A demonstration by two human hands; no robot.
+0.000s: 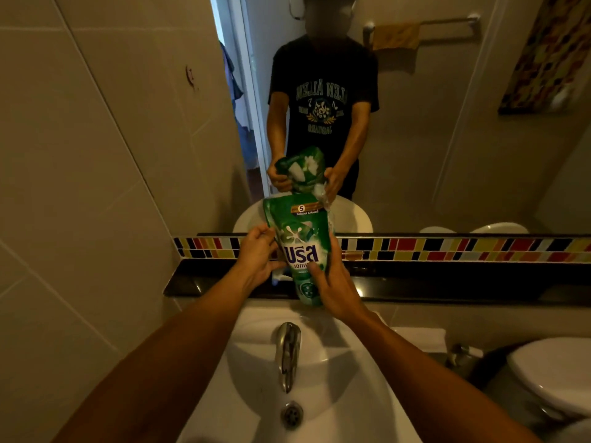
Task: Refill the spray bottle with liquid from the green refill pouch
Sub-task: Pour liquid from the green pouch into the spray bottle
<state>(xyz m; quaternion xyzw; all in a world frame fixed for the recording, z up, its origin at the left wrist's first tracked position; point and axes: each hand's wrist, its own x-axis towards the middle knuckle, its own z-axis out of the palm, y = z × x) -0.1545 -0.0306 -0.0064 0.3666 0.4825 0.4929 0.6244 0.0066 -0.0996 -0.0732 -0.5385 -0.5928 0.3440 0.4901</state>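
Observation:
The green refill pouch (pixel 299 247) is held upright above the black ledge (pixel 447 282), its printed front facing me. My left hand (pixel 256 260) grips the pouch's left edge. My right hand (pixel 334 290) is wrapped around its lower right side, thumb on the front. A bit of clear plastic (pixel 327 203), probably the spray bottle, pokes out behind the pouch's upper right edge, and a small white part (pixel 281 278) shows under my left hand. The rest of the bottle is hidden by the pouch. The mirror shows both hands closed on the pouch.
A white sink (pixel 319 378) with a chrome tap (pixel 287 350) lies directly below my arms. A toilet (pixel 550 372) stands at the right. The mirror (pixel 415 139) rises behind the ledge, above a coloured tile strip (pixel 447 247). A tiled wall closes the left side.

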